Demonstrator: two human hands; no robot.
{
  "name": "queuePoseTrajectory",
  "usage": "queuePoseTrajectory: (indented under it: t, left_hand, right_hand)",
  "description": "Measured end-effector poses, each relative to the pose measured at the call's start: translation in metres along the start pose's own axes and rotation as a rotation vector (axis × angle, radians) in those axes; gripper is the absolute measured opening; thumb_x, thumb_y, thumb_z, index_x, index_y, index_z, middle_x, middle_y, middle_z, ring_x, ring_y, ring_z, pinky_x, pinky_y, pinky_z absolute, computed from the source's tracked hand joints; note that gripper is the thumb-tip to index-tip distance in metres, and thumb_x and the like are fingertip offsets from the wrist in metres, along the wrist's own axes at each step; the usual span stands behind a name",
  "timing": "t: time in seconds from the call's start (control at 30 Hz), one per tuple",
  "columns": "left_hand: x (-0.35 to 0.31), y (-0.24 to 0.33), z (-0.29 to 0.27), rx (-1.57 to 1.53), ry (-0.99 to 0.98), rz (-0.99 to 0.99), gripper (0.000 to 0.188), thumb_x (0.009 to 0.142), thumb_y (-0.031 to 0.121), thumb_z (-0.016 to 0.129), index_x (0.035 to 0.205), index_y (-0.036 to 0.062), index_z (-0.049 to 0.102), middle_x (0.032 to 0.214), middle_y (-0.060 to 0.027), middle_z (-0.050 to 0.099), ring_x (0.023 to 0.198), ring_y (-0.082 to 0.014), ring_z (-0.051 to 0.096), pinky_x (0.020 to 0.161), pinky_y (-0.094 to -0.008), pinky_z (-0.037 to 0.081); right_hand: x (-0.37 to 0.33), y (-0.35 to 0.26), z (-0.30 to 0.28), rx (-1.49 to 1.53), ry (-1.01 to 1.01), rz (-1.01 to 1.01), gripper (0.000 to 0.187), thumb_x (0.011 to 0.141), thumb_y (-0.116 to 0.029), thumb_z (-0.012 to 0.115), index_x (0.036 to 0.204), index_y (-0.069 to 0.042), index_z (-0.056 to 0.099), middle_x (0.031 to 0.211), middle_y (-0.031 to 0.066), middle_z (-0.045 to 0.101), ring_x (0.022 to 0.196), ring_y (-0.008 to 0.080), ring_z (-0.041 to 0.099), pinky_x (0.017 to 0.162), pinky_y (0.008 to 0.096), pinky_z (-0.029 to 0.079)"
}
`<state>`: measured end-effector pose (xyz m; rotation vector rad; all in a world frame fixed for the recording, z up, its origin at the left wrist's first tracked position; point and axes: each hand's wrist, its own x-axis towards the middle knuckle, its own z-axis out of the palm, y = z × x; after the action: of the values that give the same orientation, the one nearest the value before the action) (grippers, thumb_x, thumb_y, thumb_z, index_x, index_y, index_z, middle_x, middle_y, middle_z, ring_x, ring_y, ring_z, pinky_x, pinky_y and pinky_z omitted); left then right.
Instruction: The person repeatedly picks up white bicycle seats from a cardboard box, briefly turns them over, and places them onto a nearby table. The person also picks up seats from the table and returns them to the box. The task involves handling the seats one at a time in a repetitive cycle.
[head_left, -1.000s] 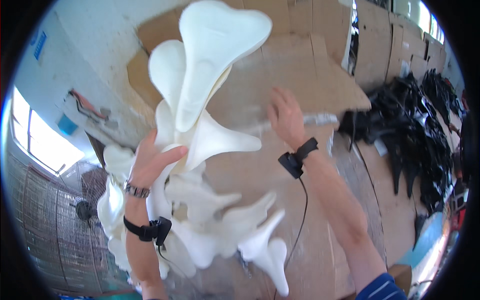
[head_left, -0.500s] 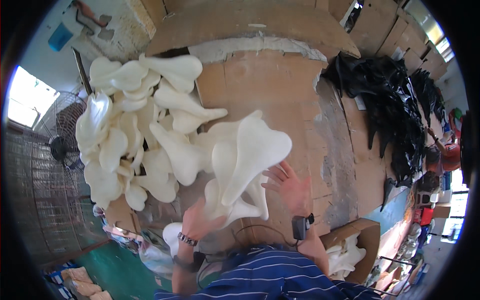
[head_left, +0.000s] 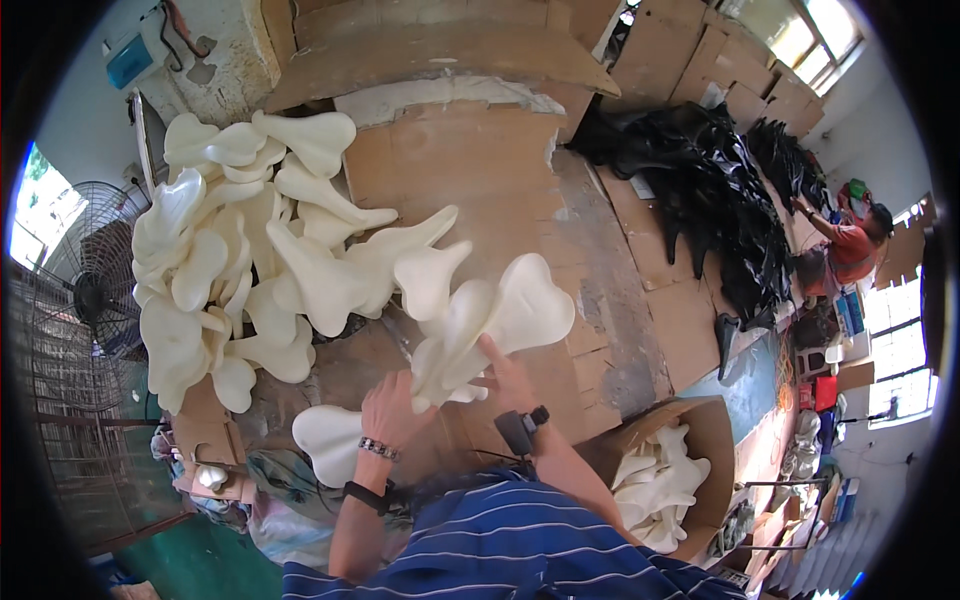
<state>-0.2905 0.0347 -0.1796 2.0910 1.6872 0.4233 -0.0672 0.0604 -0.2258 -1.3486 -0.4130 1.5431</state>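
Observation:
A cluster of cream-white bicycle saddle pads (head_left: 530, 308), wide and lobed at one end and narrow at the other, is tilted up over the cardboard-covered table before me. My left hand (head_left: 392, 412) is closed at the narrow lower end of this cluster, its fingertips partly hidden. On the other side, my right hand (head_left: 508, 378) grips the pads, with a finger laid along the surface. Another single pad (head_left: 330, 443) lies beside my left wrist, at the table's near edge. Behind the cluster, loose pads (head_left: 425, 280) rest against the big heap.
A large heap of the same pads (head_left: 205, 265) covers the table's left side. Black glossy pieces (head_left: 715, 190) are piled at the right. A cardboard box (head_left: 715, 500) of pads stands near right. A wire-cage fan (head_left: 92, 295) is far left; a person (head_left: 850, 250) works far right.
Both hands have closed in on the saddle pads, the right going from spread fingers to a grip. The cluster has come apart from pads behind it. The view has turned right.

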Motion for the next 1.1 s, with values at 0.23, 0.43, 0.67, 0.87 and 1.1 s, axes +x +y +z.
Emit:
queuePoseTrajectory:
  t: [0.23,0.43,0.67,0.87,1.1]
  left_hand:
    - [-0.027,0.001,0.014,0.008,0.132,0.055,0.055,0.068,0.035,0.082,0.11,0.0052,0.062,0.101,-0.0133,0.065,0.094,-0.0341,0.066,0.081,-0.0458,0.049]
    - [-0.05,0.005,0.024,0.042,0.242,0.079,0.046,0.069,0.029,0.082,0.106,0.0075,0.065,0.095,-0.0095,0.064,0.089,-0.0309,0.063,0.077,-0.0434,0.046]
    - [-0.062,0.015,0.033,0.112,0.287,0.174,0.048,0.069,0.026,0.083,0.11,0.0094,0.065,0.096,-0.0082,0.063,0.091,-0.0297,0.063,0.077,-0.0427,0.046]
    - [-0.066,0.029,0.036,0.049,0.265,0.174,0.048,0.07,0.024,0.083,0.112,0.0088,0.065,0.1,-0.0093,0.065,0.094,-0.0308,0.064,0.081,-0.0441,0.048]
    - [-0.058,0.017,0.027,-0.107,0.153,0.04,0.052,0.07,0.03,0.082,0.113,0.0071,0.065,0.103,-0.0127,0.067,0.094,-0.0349,0.067,0.082,-0.0446,0.053]
  right_hand:
    - [-0.055,0.01,0.01,0.013,0.127,-0.176,0.072,0.087,-0.039,0.084,0.14,-0.001,0.052,0.128,0.0136,0.064,0.104,0.0257,0.072,0.072,0.0407,0.068]
    - [-0.079,0.01,0.011,0.028,0.171,-0.125,0.066,0.088,-0.035,0.084,0.137,-0.002,0.055,0.125,0.0139,0.065,0.102,0.0273,0.072,0.073,0.0437,0.068]
    - [-0.08,0.031,-0.01,0.168,0.262,-0.048,0.054,0.092,-0.03,0.078,0.133,-0.003,0.056,0.123,0.0136,0.065,0.104,0.0279,0.071,0.074,0.0454,0.068]
    - [-0.065,0.047,-0.039,0.286,0.196,-0.028,0.038,0.099,-0.027,0.07,0.125,-0.003,0.057,0.118,0.0133,0.067,0.102,0.0284,0.071,0.083,0.0471,0.065]
    - [-0.073,0.054,-0.058,0.131,-0.011,-0.12,0.039,0.101,-0.029,0.065,0.132,-0.007,0.057,0.123,0.0113,0.068,0.109,0.0286,0.07,0.089,0.0481,0.062]
